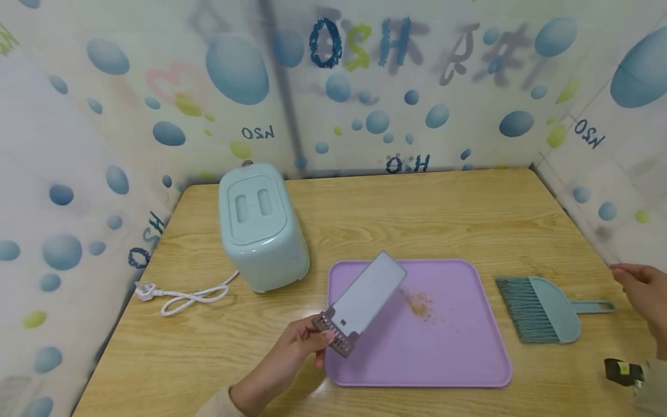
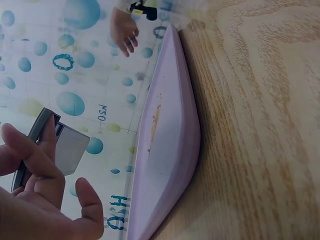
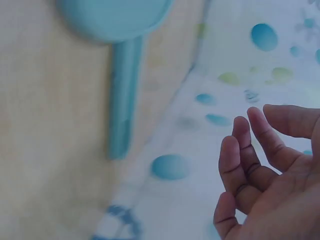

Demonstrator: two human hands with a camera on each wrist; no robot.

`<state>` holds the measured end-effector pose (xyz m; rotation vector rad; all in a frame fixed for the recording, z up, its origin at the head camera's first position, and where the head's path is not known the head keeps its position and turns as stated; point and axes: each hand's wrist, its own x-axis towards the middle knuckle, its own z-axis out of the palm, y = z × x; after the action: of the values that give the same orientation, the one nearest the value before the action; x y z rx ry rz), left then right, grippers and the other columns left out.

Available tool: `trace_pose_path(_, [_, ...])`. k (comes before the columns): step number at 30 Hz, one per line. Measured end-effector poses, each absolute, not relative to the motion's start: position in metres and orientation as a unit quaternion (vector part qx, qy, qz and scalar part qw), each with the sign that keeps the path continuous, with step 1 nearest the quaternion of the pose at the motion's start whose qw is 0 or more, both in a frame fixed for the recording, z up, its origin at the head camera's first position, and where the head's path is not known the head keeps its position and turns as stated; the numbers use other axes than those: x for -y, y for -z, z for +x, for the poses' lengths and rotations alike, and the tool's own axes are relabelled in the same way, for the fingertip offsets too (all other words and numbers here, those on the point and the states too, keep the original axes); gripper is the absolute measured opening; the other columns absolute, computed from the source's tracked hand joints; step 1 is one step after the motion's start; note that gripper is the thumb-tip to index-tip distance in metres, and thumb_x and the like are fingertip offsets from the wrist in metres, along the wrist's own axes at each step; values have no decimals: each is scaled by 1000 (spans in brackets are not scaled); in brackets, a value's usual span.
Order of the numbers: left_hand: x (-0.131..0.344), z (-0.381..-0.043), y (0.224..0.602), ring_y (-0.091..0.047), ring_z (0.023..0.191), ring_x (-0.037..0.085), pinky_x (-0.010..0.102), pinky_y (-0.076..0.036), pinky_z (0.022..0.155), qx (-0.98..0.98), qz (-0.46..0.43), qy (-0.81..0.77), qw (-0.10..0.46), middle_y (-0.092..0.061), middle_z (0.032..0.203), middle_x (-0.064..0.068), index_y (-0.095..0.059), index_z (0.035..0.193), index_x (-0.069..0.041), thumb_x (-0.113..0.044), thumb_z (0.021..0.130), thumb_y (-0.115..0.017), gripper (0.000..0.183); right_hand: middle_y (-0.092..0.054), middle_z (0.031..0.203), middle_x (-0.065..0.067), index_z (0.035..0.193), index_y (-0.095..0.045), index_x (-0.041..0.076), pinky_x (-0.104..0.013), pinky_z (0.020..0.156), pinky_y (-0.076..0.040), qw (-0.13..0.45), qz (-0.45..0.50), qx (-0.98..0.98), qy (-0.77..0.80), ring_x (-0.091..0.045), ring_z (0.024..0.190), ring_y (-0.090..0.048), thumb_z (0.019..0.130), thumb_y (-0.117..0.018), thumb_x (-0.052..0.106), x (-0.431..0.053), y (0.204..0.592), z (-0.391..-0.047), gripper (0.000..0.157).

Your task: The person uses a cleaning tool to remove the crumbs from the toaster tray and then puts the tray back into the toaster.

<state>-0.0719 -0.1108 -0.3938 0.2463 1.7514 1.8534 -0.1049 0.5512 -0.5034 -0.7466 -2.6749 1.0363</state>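
Note:
In the head view my left hand (image 1: pixel 292 356) pinches the brown slotted end of a flat grey toaster crumb tray (image 1: pixel 371 292). The crumb tray slants above the left part of a purple tray (image 1: pixel 464 365); the left wrist view also shows the crumb tray (image 2: pixel 70 150) raised off the table. Light brown crumbs (image 1: pixel 421 306) lie on the purple tray. Past the handle end of a blue-green brush (image 1: pixel 557 310), my right hand (image 1: pixel 643 292) hovers with loosely bent fingers. The right wrist view shows nothing in that hand (image 3: pixel 270 175).
A pale blue toaster (image 1: pixel 260 226) with its lid on stands at the back left. Its white cord (image 1: pixel 195 296) lies bundled with a plug on the wooden table (image 1: pixel 417 220). Patterned walls close off the back and both sides.

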Motion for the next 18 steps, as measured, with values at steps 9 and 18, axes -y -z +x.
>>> trace_pose_path(9, [111,-71,394,-48,55,2,19,-43,63,-656,90,-693,285,-60,81,-12,-46,108,20,-11,90,-53,37,-48,98,14,125,-51,20,-22,58,-32,114,-210,921,-306,14,77,-34,97,-39,37,-446,405,-106,35])
trace_pose_path(18, [115,-69,393,-49,56,4,23,-42,69,-655,82,-694,286,-61,82,-11,-49,107,16,-12,90,-53,33,-48,103,-8,132,-42,-2,-23,62,-31,89,-190,935,-286,8,76,-30,98,-35,38,-366,336,-106,54])
